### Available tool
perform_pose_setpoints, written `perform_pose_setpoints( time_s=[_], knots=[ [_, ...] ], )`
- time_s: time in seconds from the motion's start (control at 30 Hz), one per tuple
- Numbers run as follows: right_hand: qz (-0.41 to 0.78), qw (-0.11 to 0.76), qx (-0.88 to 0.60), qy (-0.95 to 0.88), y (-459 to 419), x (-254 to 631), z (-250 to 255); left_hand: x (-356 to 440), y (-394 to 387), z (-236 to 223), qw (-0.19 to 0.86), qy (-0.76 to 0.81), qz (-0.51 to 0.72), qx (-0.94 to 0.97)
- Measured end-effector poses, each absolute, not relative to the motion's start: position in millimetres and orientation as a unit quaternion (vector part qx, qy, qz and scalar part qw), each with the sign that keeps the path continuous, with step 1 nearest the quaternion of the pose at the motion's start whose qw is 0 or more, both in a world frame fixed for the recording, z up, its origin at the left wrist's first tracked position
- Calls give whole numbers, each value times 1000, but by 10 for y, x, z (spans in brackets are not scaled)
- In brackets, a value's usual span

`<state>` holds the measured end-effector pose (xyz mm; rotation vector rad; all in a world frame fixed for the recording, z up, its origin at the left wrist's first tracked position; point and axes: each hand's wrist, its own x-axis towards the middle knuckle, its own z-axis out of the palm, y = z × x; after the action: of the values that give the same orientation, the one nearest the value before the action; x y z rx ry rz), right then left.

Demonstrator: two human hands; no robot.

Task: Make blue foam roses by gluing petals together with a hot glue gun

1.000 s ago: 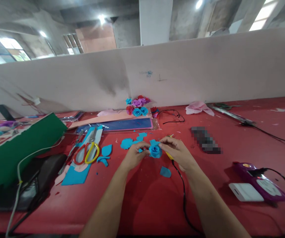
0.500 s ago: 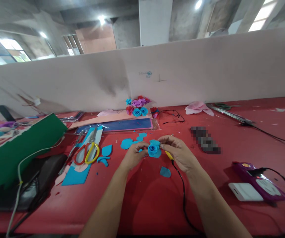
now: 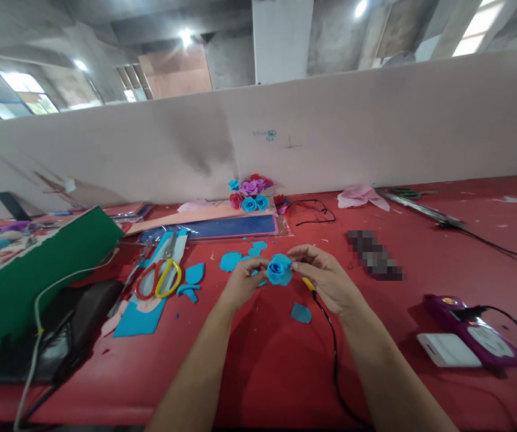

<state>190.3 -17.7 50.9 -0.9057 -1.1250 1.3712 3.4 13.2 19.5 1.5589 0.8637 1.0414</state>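
Note:
Between my two hands is a blue craft flower [image 3: 279, 270] shaped like a rose, its open face turned toward me. My left hand [image 3: 243, 283] pinches its left edge with thumb and fingers. On the other side, my right hand [image 3: 325, 273] has thumb and fingertips closed on the flower's right petals. A yellow-handled corded tool [image 3: 308, 284] shows just under the right hand; whether that hand touches it I cannot tell. Blue cut pieces [image 3: 231, 261] lie behind the left hand, and one blue petal [image 3: 301, 312] lies on the red table [image 3: 267, 372] below the flower.
Scissors [image 3: 168, 278] with red and yellow handles rest on blue sheets at left, beside a green panel [image 3: 51, 282]. Finished flowers [image 3: 252, 189] stand at the back. A purple power strip [image 3: 487, 342] with a white plug and black cords sits at right. A low wall [image 3: 352, 132] closes the rear.
The flower has tilted slightly in my fingers. Both hands keep nearly the same place and grip; the whole view has shifted a little.

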Motion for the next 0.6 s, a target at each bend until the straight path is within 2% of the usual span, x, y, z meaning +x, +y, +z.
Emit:
perform_pose_setpoints(
  time_s=[0.3, 0.5, 0.6],
  knots=[
    [629, 538, -346, -442, -200, 1885, 541, 77, 98, 240, 534, 358, 443, 625],
    [607, 568, -355, -429, -201, 1888, 567, 145, 28, 283, 581, 331, 454, 589],
    [558, 568, -383, -469, -204, 1883, 558, 160, 26, 257, 581, 339, 468, 573]
  ],
)
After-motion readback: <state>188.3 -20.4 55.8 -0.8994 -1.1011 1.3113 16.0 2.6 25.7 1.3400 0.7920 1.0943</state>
